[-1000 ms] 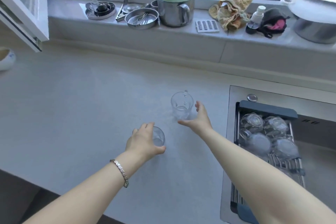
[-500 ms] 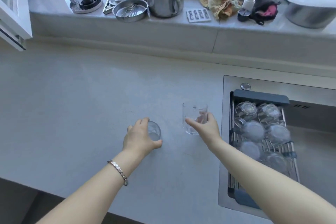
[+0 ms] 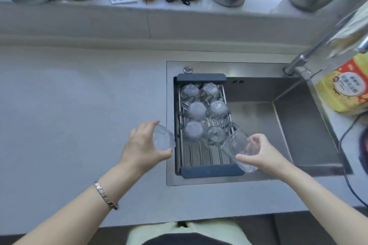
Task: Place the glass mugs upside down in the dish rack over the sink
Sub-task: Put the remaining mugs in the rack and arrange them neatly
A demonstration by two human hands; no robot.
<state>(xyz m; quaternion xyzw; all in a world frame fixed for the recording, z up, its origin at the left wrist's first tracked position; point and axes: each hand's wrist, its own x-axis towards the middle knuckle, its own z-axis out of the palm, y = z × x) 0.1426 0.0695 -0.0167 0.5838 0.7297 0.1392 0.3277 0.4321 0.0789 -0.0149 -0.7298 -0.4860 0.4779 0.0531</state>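
Landmark: rack (image 3: pixel 211 171). L hand (image 3: pixel 143 147), just left of rack, is gripping mug A (image 3: pixel 163 140), fingers wrapped round it, base up. R hand (image 3: pixel 260 153), over rack's near-right corner, is clasping tilted mug B (image 3: pixel 237 149). Recommended: finish inverting, lower rims onto bare near bars w/o knocking the six mugs (image 3: pixel 196 110) standing inverted.

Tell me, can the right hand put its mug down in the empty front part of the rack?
Probably yes. The right hand holds its mug tilted just over the dish rack. The bare bars in front of the six upside-down mugs look free.
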